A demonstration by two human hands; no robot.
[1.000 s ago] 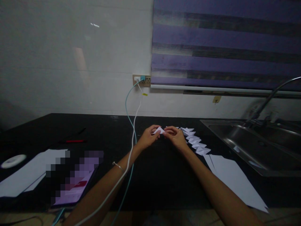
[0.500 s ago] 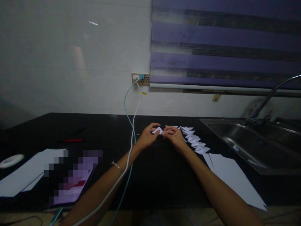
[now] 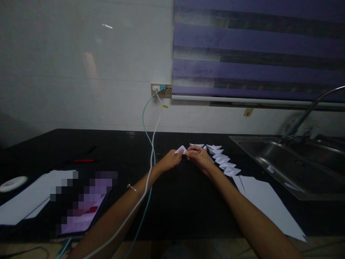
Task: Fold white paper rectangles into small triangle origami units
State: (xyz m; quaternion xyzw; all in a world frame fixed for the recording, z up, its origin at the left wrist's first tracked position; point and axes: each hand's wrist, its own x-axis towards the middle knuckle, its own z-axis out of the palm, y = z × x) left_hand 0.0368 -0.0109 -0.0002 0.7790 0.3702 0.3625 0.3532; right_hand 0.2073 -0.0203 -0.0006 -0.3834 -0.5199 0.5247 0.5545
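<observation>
Between my two hands is a small folded piece of white paper [image 3: 181, 149], its peak pointing up. My left hand [image 3: 172, 159] pinches its left lower part, with the thumb on the near side. At its right corner, my right hand [image 3: 198, 155] grips it between thumb and fingers. Just beyond and right of my right hand, several folded white paper boats [image 3: 221, 158] stand in a slanting row on the black countertop [image 3: 175, 208]. Another paper boat [image 3: 196, 145] lies behind my right fingers, partly hidden.
White sheets [image 3: 265, 201] lie right, beside a steel sink [image 3: 280, 174] with a faucet [image 3: 304, 115]. A white cable [image 3: 148, 176] and a teal cable [image 3: 147, 212] hang across my left forearm. More paper [image 3: 29, 198], a red pen [image 3: 84, 160] and a partly blurred-out screen [image 3: 86, 212] are left.
My left fingers, which were raised and curled behind the paper, have come down, and more of the paper's left side shows. My right hand has barely moved.
</observation>
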